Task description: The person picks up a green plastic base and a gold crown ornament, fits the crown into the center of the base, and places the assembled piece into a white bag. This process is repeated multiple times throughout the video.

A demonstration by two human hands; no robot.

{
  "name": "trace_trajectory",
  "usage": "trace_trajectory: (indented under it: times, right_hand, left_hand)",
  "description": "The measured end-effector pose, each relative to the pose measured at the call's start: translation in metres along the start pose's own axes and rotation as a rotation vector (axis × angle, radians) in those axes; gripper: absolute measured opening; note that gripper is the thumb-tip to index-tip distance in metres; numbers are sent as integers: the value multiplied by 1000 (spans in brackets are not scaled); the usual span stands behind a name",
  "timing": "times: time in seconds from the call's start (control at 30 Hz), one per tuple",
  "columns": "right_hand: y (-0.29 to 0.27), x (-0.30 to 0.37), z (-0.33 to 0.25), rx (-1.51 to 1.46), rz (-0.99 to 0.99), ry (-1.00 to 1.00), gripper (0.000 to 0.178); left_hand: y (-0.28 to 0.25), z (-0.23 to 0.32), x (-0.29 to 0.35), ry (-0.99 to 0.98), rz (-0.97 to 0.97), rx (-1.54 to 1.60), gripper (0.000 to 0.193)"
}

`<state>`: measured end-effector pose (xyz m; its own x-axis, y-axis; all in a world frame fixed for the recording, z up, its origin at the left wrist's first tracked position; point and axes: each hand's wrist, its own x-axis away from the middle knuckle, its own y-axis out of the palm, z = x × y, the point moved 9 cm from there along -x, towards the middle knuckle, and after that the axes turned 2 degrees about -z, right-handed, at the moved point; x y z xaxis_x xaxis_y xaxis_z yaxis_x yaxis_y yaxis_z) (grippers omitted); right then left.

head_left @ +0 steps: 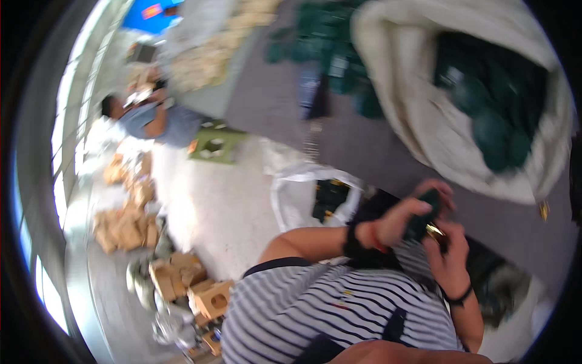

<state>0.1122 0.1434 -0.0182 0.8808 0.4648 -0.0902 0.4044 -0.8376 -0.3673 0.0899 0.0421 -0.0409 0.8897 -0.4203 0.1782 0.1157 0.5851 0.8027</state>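
Close in front of my body, at the table's edge, both hands are together. My left hand (397,224) grips a small dark green piece (429,211), soft-looking, perhaps fabric; its kind is blurred. Pinched in the fingers of my right hand (448,258) is a shiny gold piece (434,232) at the lower end of the green one. Whether the two are joined I cannot tell. Beyond my hands a large white cloth sack (397,79) lies with its mouth towards me, holding many similar dark green pieces (494,124).
More green pieces (327,36) lie heaped on the grey table (260,91). Another gold piece (544,210) rests right of the sack. Below the table edge hangs a white bag (282,203) with green and gold pieces. Cardboard boxes (176,276) and a seated person (157,124) are at left.
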Motion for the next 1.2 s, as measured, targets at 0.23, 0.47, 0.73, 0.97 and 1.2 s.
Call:
trace_trajectory:
  times: [0.23,0.47,0.73,0.97,1.2]
  right_hand:
    - [4,-4,-8,151,-154,-56,41]
    - [17,-3,-18,394,-233,-241,35]
    - [39,12,45,-834,-221,799,24]
    - [-4,-9,26,-154,-18,315,26]
    - [3,-11,-10,336,-150,-119,33]
  left_hand:
    - [3,-1,0,95,-24,-319,54]
    - [-3,-18,5,62,19,-336,50]
    - [15,6,23,608,-149,-962,49]
    - [0,3,0,219,-66,-661,48]
    - [-14,-23,-4,-166,-126,-481,48]
